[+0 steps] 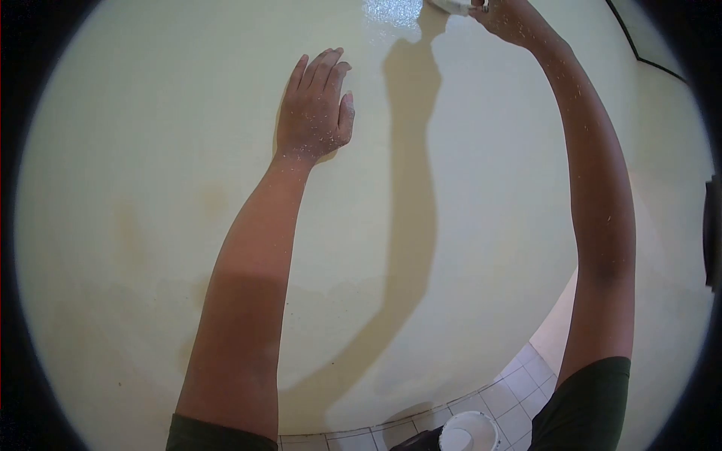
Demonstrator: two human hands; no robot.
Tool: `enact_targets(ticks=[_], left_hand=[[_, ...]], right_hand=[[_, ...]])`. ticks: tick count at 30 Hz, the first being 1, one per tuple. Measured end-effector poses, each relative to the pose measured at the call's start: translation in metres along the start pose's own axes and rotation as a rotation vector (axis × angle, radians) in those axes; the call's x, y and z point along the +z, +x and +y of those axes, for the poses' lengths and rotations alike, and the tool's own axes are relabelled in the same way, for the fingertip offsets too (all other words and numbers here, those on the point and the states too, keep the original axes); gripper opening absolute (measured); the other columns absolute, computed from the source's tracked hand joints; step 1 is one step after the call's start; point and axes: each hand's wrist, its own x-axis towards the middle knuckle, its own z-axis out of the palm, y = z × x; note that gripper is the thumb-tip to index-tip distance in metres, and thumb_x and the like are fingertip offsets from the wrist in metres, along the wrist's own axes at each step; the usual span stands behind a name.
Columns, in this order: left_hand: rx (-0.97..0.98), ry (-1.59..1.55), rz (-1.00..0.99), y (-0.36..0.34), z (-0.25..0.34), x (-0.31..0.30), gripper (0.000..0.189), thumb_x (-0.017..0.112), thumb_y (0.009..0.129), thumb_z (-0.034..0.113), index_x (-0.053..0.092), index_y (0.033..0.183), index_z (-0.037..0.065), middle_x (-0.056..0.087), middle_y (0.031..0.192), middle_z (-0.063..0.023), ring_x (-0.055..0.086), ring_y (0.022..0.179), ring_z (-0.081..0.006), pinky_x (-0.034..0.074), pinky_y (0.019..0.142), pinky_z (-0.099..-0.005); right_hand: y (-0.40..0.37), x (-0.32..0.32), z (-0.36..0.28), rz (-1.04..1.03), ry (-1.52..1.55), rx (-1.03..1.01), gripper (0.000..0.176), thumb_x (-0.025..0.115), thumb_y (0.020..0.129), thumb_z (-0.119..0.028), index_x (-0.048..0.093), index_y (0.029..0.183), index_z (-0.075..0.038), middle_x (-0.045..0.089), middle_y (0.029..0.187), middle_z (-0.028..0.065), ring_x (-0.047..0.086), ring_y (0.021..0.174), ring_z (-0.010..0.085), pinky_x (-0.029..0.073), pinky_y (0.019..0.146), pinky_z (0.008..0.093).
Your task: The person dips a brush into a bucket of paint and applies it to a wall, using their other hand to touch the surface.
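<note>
My left hand [314, 109] rests against the pale yellow wall [346, 225], its fingers stretched upward and a little apart, holding nothing. White specks dot its skin. At the top edge of the view, my right hand [511, 21] is closed around what looks like a paintbrush [451, 7], whitish and partly cut off by the frame. Just left of it, a wet, shiny patch [391, 12] glistens on the wall. My right arm is raised, and a long arm-shaped shadow falls on the wall between both arms.
A white bucket [490, 428] with something round and pale inside stands on the tiled floor [519, 385] at the wall's foot, beside a dark object [418, 442]. A dark item [710, 233] shows at the right edge. Faint brownish stains mark the wall's lower left.
</note>
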Motion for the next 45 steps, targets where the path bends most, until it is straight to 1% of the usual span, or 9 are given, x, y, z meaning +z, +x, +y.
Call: enact_targets(ticks=[4,7,13,22,25,28,32,38,45], left_hand=[[0.014,0.020,-0.009,0.002,-0.002,-0.002,0.038,0.053,0.092,0.015,0.055,0.128,0.005,0.052,0.145,-0.0121,0.046,0.140,-0.0291,0.029,0.124,-0.0504],[0.015,0.027,-0.025,0.002,-0.003,-0.002,0.039,0.053,0.091,0.015,0.055,0.129,0.005,0.051,0.145,-0.0121,0.045,0.140,-0.0286,0.029,0.124,-0.0502],[0.014,0.008,-0.036,0.001,-0.004,-0.001,0.039,0.054,0.091,0.015,0.055,0.129,0.005,0.050,0.146,-0.0125,0.045,0.141,-0.0282,0.028,0.125,-0.0500],[0.041,0.016,-0.071,0.004,-0.007,-0.007,0.039,0.053,0.092,0.016,0.054,0.130,0.006,0.049,0.148,-0.0127,0.044,0.142,-0.0277,0.028,0.125,-0.0493],[0.035,0.015,-0.077,0.004,-0.007,-0.007,0.041,0.054,0.092,0.017,0.053,0.131,0.006,0.049,0.148,-0.0126,0.044,0.142,-0.0275,0.027,0.126,-0.0491],[0.028,0.005,-0.076,0.003,-0.007,-0.006,0.042,0.055,0.091,0.017,0.053,0.132,0.006,0.049,0.148,-0.0124,0.043,0.142,-0.0274,0.027,0.126,-0.0490],[0.019,0.005,-0.058,0.001,-0.008,-0.001,0.042,0.055,0.090,0.016,0.053,0.131,0.006,0.050,0.147,-0.0127,0.045,0.142,-0.0278,0.028,0.125,-0.0494],[0.005,-0.010,-0.028,0.000,-0.007,0.000,0.040,0.055,0.090,0.015,0.053,0.128,0.006,0.052,0.144,-0.0125,0.046,0.140,-0.0280,0.029,0.124,-0.0495],[0.040,-0.026,-0.005,0.000,-0.010,0.004,0.039,0.055,0.090,0.016,0.054,0.127,0.006,0.052,0.144,-0.0129,0.047,0.139,-0.0278,0.030,0.124,-0.0497]], right_hand=[[-0.016,-0.005,0.002,-0.118,0.014,-0.072,0.008,0.067,0.090,-0.006,0.071,0.086,0.001,0.070,0.082,0.0166,0.066,0.077,0.0240,0.053,0.068,0.0403],[-0.030,0.006,0.007,-0.418,0.267,-0.177,0.025,0.085,0.076,-0.014,0.065,0.074,0.001,0.067,0.075,0.0059,0.062,0.076,0.0120,0.051,0.068,0.0339],[-0.062,0.028,-0.008,-0.806,0.282,-0.211,0.020,0.086,0.076,-0.015,0.072,0.079,0.000,0.070,0.073,0.0062,0.064,0.070,0.0124,0.052,0.065,0.0322],[-0.027,0.004,-0.017,-0.289,0.083,-0.156,0.026,0.088,0.071,-0.019,0.072,0.081,-0.002,0.070,0.088,0.0119,0.067,0.083,0.0241,0.054,0.074,0.0394],[-0.004,0.005,-0.013,0.184,0.082,-0.205,0.025,0.088,0.074,-0.014,0.069,0.079,0.001,0.070,0.075,0.0095,0.066,0.071,0.0182,0.054,0.067,0.0346],[0.013,-0.006,-0.030,0.295,0.069,0.109,0.010,0.070,0.091,-0.010,0.074,0.092,0.000,0.072,0.084,0.0190,0.069,0.075,0.0273,0.056,0.069,0.0404],[0.033,-0.003,-0.036,0.503,0.054,0.161,0.013,0.077,0.088,-0.014,0.075,0.094,-0.002,0.073,0.089,0.0216,0.070,0.076,0.0301,0.056,0.070,0.0418],[0.049,0.024,-0.018,0.310,0.071,-0.063,0.016,0.077,0.085,-0.015,0.074,0.083,0.000,0.072,0.079,0.0146,0.067,0.072,0.0235,0.055,0.067,0.0374],[0.010,0.004,-0.026,-0.215,0.183,-0.134,0.018,0.082,0.079,-0.014,0.070,0.077,-0.001,0.070,0.075,0.0124,0.066,0.069,0.0228,0.053,0.064,0.0372]])
